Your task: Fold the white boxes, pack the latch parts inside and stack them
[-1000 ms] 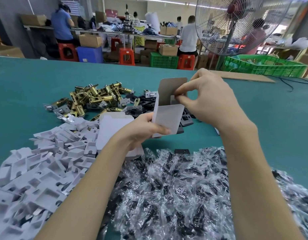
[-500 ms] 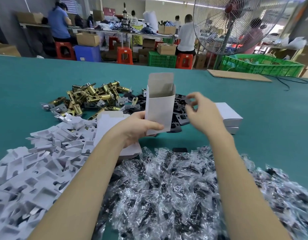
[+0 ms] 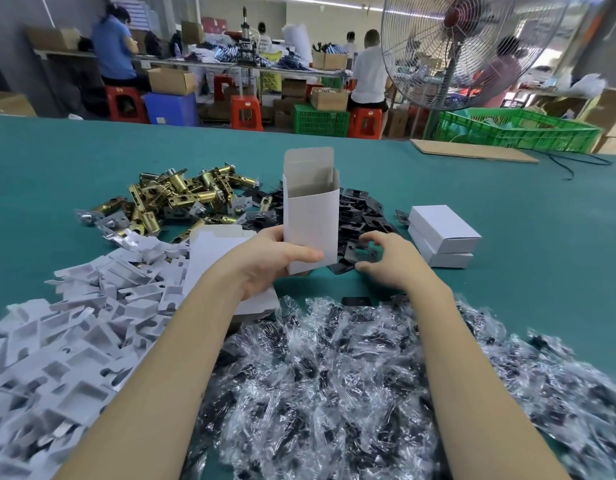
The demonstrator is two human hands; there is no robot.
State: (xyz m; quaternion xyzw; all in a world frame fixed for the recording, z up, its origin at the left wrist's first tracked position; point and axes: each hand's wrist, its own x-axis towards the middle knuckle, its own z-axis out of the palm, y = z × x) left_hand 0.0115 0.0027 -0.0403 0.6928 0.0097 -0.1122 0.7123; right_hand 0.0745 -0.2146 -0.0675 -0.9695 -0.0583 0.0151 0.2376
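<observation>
Since a moment ago our right hand (image 3: pixel 386 258) has left the top flap of the white box (image 3: pixel 311 216) and dropped to the black plates (image 3: pixel 363 216) on the table (image 3: pixel 507 209), where its curled fingers pinch one plate lying just right of the box. Our left hand (image 3: pixel 275 261) grips the box by its lower end, thumb across the front, holding it upright above the table with the top flap standing open. We judge the folding of this box done and the packing just beginning. Two closed boxes (image 3: pixel 443 235) sit stacked to the right, so a little is finished. Much is left: the brass latches (image 3: pixel 181 195), the white inserts (image 3: pixel 74 323), the bagged parts (image 3: pixel 334 375) and a pile of flat box blanks (image 3: pixel 216 251) all wait.
</observation>
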